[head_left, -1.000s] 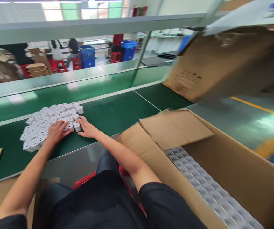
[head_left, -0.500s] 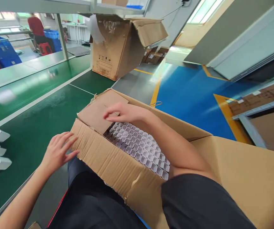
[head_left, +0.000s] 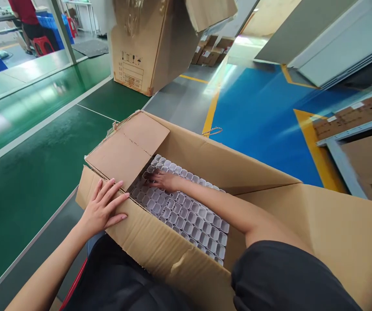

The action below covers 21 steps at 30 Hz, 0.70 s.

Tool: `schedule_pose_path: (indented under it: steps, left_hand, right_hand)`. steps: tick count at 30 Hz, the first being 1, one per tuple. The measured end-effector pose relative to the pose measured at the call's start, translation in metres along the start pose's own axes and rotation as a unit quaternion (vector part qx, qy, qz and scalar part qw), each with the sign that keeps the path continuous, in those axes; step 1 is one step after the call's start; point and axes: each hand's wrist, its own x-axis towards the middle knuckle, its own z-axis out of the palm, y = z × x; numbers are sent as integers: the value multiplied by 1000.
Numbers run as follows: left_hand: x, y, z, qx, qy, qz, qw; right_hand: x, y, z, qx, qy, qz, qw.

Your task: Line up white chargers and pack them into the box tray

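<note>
An open cardboard box (head_left: 153,233) stands in front of me, tilted across the view. Inside it, many small white plastic housings (head_left: 192,216) sit in tight rows with their hollow ends up. My left hand (head_left: 104,207) lies with fingers spread on the near edge of the box, beside a folded flap (head_left: 127,147). Down in the box, my right hand (head_left: 163,180) reaches onto the housings near the flap end. Its fingers are partly hidden among them, and whether they grip one is not visible.
A green work surface (head_left: 43,172) runs along the left, with white pieces at its left edge. A large carton (head_left: 137,47) stands beyond the box. A person in red (head_left: 27,13) sits at the far left. Cartons on a shelf (head_left: 354,121) are at the right.
My right hand has gone down from above the box into the housings. My left hand has moved right onto the box's near edge. The view has shifted, lowering the far carton out of frame at its top.
</note>
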Motion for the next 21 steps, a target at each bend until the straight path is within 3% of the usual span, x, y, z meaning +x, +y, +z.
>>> schedule_pose_path:
  steps: [4,7,12,15,18,21]
  left_hand:
    - [1,4,1,-3,1,-14,1000]
    - [1,3,3,-7,-1,-15,1000]
    - [3,2,2,-33,-9,-15,999]
    - [4,9,-2,-88,-3,-39,995]
    - [5,18,-11,-174,78,-67,979]
    - [2,11,-28,-133,230,-79,961]
  right_hand:
    - [20,-5,1,-3,-14,0,1000]
    - [13,-11,-17,35,-7,27,999]
    - [-45,-22,-96,186,86,133,970]
    - [-77,-41,-147,327,129,112,929]
    - [-74,-56,-176,408,218,74,883]
    - [-14,-65,-195,442,243,-2,864]
